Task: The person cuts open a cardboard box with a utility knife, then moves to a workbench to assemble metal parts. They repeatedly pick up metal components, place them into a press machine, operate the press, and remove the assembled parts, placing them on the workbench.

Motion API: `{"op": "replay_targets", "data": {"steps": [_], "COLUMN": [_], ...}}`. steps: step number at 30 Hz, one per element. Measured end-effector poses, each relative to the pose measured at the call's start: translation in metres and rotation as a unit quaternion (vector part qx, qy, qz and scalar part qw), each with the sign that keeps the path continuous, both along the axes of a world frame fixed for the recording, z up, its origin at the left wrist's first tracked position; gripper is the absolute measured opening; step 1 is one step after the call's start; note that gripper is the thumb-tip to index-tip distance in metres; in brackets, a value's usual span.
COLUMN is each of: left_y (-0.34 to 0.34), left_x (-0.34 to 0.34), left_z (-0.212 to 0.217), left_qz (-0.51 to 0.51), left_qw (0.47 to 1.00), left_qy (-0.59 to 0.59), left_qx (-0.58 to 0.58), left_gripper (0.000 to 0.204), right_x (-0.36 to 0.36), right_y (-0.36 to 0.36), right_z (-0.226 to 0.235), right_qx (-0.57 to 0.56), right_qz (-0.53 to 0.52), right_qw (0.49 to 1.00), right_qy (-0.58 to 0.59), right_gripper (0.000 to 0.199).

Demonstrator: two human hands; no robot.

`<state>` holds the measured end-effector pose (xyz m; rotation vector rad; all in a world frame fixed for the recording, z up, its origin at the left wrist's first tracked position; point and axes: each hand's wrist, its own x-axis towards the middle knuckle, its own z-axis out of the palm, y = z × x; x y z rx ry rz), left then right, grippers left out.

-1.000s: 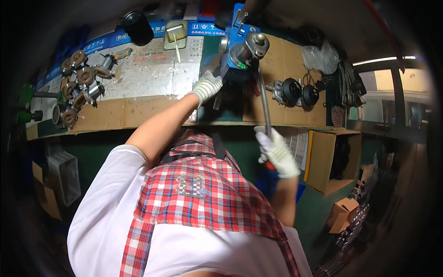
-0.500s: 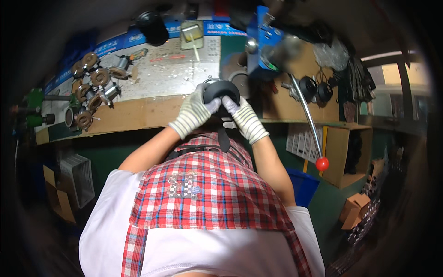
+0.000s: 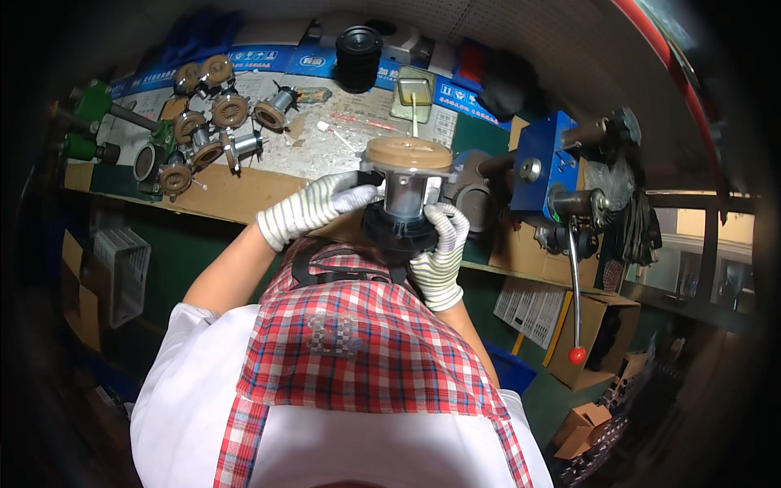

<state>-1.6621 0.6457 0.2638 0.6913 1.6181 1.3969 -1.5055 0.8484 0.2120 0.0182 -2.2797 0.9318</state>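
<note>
- Since half a second ago, both hands have been lifting the motor assembly [image 3: 404, 195] up off the bench edge, so it is now showing a tan disc on top, a metal middle and a black base; earlier it was mostly hidden under the gloves.
- The red-knobbed lever [image 3: 574, 301] is hanging down at the right, released, where a second ago the right hand was gripping it.
- Nearest the camera, a red plaid apron [image 3: 358, 358] over a white shirt is filling the lower frame.
- The left hand [image 3: 313, 207], in a striped work glove, is closing its fingers around the upper left side of the motor assembly.
- The right hand [image 3: 441, 252], gloved the same way, is cupping the black base from below and the right, fingers wrapped on it.
- The motor assembly is being held upright between the hands, just above the front edge of the workbench [image 3: 236, 191].
- Further back on the bench at the left, a cluster of similar small motors [image 3: 207, 134] is lying.
- Beside the assembly to the right, a blue press [image 3: 537, 175] is standing.
- At the back, a black cylinder [image 3: 359, 57] is sitting near the wall.
</note>
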Motion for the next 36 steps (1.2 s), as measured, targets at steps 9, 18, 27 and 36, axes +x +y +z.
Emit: {"op": "replay_targets", "data": {"steps": [9,18,27,36], "left_y": [0.001,0.037,0.063,0.028], "left_x": [-0.008,0.021,0.058,0.078], "left_z": [-0.030,-0.036,-0.065,-0.095], "left_qz": [0.052,-0.091,-0.047,0.131], "left_qw": [0.994,0.953,0.979,0.965], "left_qy": [-0.083,-0.290,-0.183,-0.196], "left_qx": [0.051,-0.018,-0.077,-0.112], "left_gripper": [0.066,0.062,0.065,0.060], "right_x": [-0.010,0.057,0.206,0.148], "right_y": [-0.016,0.031,0.249,0.402], "right_z": [-0.012,-0.019,-0.092,-0.171], "right_qx": [0.032,-0.580,-0.547,-0.752], "right_qz": [0.022,-0.022,-0.463,-0.199], "right_qw": [0.999,0.796,0.674,0.600], "right_qy": [-0.029,-0.173,-0.181,-0.189], "right_gripper": [0.061,0.073,0.074,0.079]}}
